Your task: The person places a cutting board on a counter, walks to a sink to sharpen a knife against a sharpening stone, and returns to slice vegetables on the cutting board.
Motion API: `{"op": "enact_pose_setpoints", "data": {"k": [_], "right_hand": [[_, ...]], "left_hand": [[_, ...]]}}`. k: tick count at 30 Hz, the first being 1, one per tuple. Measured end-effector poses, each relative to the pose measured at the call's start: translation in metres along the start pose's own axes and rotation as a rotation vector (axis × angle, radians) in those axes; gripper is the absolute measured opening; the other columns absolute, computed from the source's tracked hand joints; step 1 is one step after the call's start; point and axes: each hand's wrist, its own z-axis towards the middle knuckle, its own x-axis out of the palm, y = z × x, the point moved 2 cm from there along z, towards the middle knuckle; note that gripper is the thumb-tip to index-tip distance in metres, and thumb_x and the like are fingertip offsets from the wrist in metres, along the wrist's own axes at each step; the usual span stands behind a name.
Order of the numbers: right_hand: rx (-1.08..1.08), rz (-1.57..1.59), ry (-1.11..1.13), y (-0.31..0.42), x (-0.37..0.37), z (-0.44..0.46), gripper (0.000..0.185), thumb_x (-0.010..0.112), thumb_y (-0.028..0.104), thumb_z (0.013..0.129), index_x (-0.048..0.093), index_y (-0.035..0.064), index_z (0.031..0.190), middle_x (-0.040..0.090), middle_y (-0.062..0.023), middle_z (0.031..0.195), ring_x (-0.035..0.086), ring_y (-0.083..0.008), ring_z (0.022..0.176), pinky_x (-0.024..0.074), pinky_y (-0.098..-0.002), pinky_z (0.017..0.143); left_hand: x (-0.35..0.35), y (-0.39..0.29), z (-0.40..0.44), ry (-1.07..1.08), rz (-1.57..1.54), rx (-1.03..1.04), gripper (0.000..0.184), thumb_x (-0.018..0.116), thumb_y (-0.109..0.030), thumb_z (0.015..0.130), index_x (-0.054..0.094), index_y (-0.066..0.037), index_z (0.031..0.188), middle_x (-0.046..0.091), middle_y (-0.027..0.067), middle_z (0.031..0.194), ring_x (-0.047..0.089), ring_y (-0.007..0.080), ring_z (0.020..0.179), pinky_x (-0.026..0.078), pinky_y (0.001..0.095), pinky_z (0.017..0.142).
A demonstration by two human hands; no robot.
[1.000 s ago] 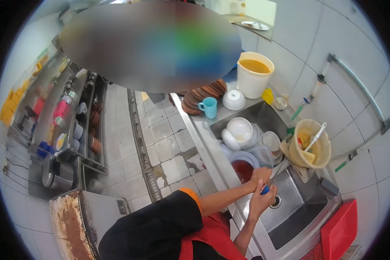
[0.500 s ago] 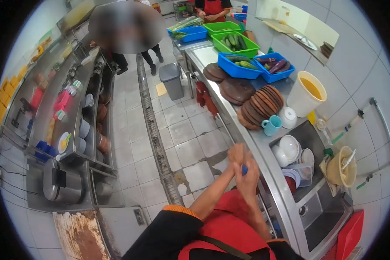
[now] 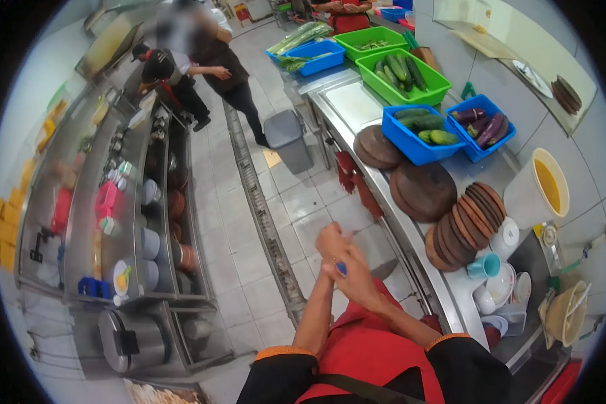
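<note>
Head | blue item (image 3: pixel 341 269) at right hand (image 3: pixel 357 278) | direction, long axis unclear

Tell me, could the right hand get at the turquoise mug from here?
Likely yes: the way from the right hand to the turquoise mug looks free, though it must first part from the left hand.

black sleeves (image 3: pixel 475 370) | orange cuffs (image 3: pixel 286 351) | red apron (image 3: pixel 377 353) | dark strap (image 3: pixel 357 386)
</note>
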Motion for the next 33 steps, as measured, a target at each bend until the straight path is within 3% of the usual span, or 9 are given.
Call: {"op": "enact_pose_setpoints", "data": {"k": [9, 14, 16, 18, 19, 27, 30, 32, 33], "right_hand": [[-0.007, 0.221, 0.02, -0.02, 0.042, 0.147, 0.029, 0.075, 0.023, 0.088, 0.061, -0.0014, 0.095, 0.056, -0.0179, 0.094, 0.056, -0.0378, 0.086, 0.0462, -0.0409, 0.076], [0.273, 0.12, 0.007, -0.092, 0.07, 0.202, 0.035, 0.076, 0.031, 0.086, 0.058, 0.0012, 0.092, 0.059, -0.0173, 0.083, 0.058, -0.0354, 0.073, 0.048, -0.0434, 0.068], [0.45, -0.02, -0.084, -0.121, 0.06, 0.234, 0.037, 0.075, 0.034, 0.087, 0.058, 0.0019, 0.092, 0.059, -0.0165, 0.077, 0.059, -0.032, 0.07, 0.0477, -0.042, 0.066], [0.434, -0.127, -0.27, -0.146, 0.051, 0.255, 0.036, 0.073, 0.035, 0.088, 0.059, 0.0028, 0.093, 0.06, -0.0149, 0.074, 0.06, -0.0284, 0.068, 0.0474, -0.0397, 0.064], [0.38, -0.18, -0.369, -0.156, 0.049, 0.262, 0.035, 0.071, 0.035, 0.089, 0.059, 0.003, 0.094, 0.061, -0.014, 0.074, 0.061, -0.0267, 0.068, 0.0475, -0.0385, 0.064], [0.788, 0.003, -0.657, -0.135, 0.033, 0.334, 0.029, 0.059, 0.032, 0.099, 0.063, 0.0039, 0.098, 0.06, -0.006, 0.065, 0.057, -0.0146, 0.054, 0.0462, -0.0328, 0.055], [0.805, 0.059, -0.682, -0.146, 0.029, 0.353, 0.031, 0.059, 0.034, 0.099, 0.064, 0.0038, 0.097, 0.06, -0.0031, 0.065, 0.055, -0.01, 0.052, 0.0438, -0.0285, 0.049], [0.814, 0.067, -0.723, -0.16, 0.022, 0.362, 0.03, 0.059, 0.034, 0.1, 0.064, 0.0038, 0.098, 0.06, -0.003, 0.065, 0.055, -0.0099, 0.051, 0.0437, -0.0284, 0.049], [0.821, 0.083, -0.74, -0.165, 0.017, 0.366, 0.03, 0.059, 0.033, 0.1, 0.065, 0.0038, 0.098, 0.06, -0.0029, 0.065, 0.054, -0.0098, 0.051, 0.0435, -0.0283, 0.049]], "left_hand": [[-0.012, 0.037, 0.172, -0.067, 0.074, -0.029, 0.036, 0.082, -0.037, 0.073, 0.069, -0.005, 0.083, 0.07, 0.0164, 0.076, 0.069, 0.0353, 0.075, 0.053, 0.0444, 0.068], [0.009, 0.107, 0.179, 0.442, -0.251, 0.205, 0.045, 0.079, -0.038, 0.078, 0.072, -0.001, 0.103, 0.073, 0.0216, 0.092, 0.071, 0.0341, 0.09, 0.055, 0.0407, 0.077], [-0.019, 0.129, 0.151, 0.725, -0.291, 0.08, 0.065, 0.068, -0.047, 0.089, 0.06, 0.002, 0.132, 0.063, 0.0235, 0.13, 0.063, 0.0312, 0.119, 0.048, 0.0362, 0.101], [-0.022, 0.182, 0.143, 1.077, -0.974, -0.482, 0.08, 0.058, -0.061, 0.091, 0.049, -0.002, 0.144, 0.05, 0.0214, 0.147, 0.05, 0.0279, 0.136, 0.034, 0.04, 0.113], [-0.037, 0.198, 0.152, 1.129, -0.989, -0.499, 0.08, 0.057, -0.062, 0.091, 0.049, -0.003, 0.144, 0.05, 0.0209, 0.146, 0.05, 0.0277, 0.135, 0.035, 0.0402, 0.113], [-0.055, 0.281, 0.285, 1.227, -0.41, 0.108, 0.078, 0.045, -0.07, 0.094, 0.054, -0.009, 0.141, 0.057, 0.0165, 0.139, 0.052, 0.0256, 0.132, 0.038, 0.0424, 0.111], [0.047, 0.357, 0.351, 1.607, 0.019, -0.07, 0.074, 0.05, -0.068, 0.092, 0.057, -0.009, 0.137, 0.057, 0.0174, 0.139, 0.052, 0.028, 0.131, 0.041, 0.0497, 0.105], [0.039, 0.273, 0.41, 1.301, 0.965, 0.384, 0.066, 0.058, -0.062, 0.09, 0.061, -0.008, 0.128, 0.062, 0.02, 0.129, 0.059, 0.0316, 0.12, 0.046, 0.05, 0.095], [0.059, 0.253, 0.432, 0.927, 0.638, 0.606, 0.063, 0.063, -0.057, 0.089, 0.062, -0.007, 0.126, 0.064, 0.0219, 0.121, 0.062, 0.0353, 0.112, 0.047, 0.0488, 0.092]]}}
